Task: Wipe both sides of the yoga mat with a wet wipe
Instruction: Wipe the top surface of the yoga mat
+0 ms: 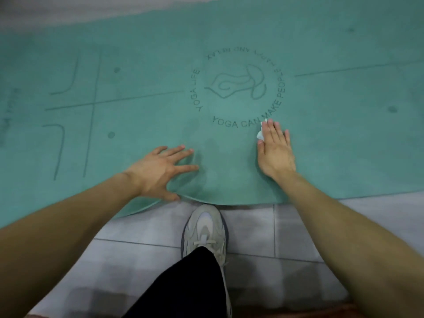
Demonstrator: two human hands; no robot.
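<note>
A teal yoga mat (142,65) lies flat across the tiled floor, printed side up, with a round logo and lettering in its middle. My left hand (158,169) rests on the mat near its front edge with fingers spread flat; the edge buckles up slightly by my thumb. My right hand (274,149) lies flat on the mat just below the logo's lettering and presses a white wet wipe (261,133) under its straight fingers. Only a small corner of the wipe shows at the left of the fingers.
Grey floor tiles (298,230) run along the mat's front edge. My foot in a pale sneaker (205,228) stands on the tiles, its toe touching the mat's edge, below a black trouser leg. A light floor strip shows beyond the mat's far edge (68,8).
</note>
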